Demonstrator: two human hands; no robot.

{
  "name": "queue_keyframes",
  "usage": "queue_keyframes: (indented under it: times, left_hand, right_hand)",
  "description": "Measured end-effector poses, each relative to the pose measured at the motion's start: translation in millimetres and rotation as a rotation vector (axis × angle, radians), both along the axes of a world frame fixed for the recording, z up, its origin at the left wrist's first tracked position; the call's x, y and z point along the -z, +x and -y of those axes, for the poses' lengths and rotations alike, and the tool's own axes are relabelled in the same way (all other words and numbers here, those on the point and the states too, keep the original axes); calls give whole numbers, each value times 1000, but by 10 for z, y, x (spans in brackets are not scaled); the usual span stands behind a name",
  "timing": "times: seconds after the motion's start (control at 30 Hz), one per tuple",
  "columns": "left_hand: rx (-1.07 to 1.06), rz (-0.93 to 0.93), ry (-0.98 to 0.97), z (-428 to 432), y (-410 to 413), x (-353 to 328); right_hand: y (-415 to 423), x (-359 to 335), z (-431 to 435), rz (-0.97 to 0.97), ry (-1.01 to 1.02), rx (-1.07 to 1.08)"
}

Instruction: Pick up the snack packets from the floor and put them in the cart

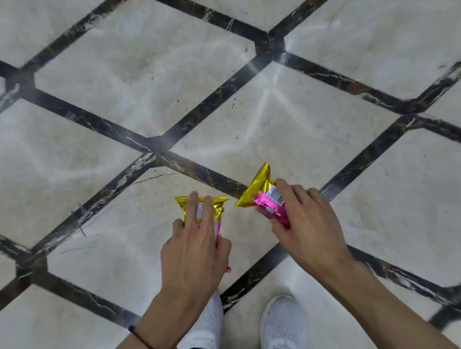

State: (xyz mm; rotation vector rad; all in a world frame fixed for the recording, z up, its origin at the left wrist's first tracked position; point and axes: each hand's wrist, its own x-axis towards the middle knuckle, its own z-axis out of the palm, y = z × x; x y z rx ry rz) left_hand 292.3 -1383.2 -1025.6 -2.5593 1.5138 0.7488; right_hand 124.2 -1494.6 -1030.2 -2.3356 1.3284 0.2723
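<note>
Snack packets, two small pillow-shaped ones of shiny gold and pink foil, are both in the person's hands, low over the pale marble floor [128, 81] with its dark crossing bands. The left packet [220, 205] is under the left hand [193, 245]. The fingers lie along its gold top and the thumb closes on its side edge, so it is pinched flat, and only the gold end and a pink corner show past the hand. The right packet [261, 199] is pinched by the right hand [306, 223] at its pink half, thumb below and fingers above, with the gold sealed end tilted up and away from the palm. I judge that each hand takes one packet so that both can go in one trip. Each hand holds its packet by the body and not by the thin seal, which could slip. Whether the packets are clear of the floor I cannot tell for sure. The white mesh shoes [282, 323] stand just below the hands, and a thin dark bracelet [146, 344] is on the left wrist. The cart is not in view, so carrying and dropping in are not yet done.
</note>
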Motion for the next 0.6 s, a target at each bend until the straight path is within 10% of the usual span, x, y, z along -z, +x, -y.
queue_keyframes:
  times: [0.6]
  left_hand:
    - [30,18,-350,610,193,-4702]
  right_hand:
    - [-9,-4632,203,170,-188,320]
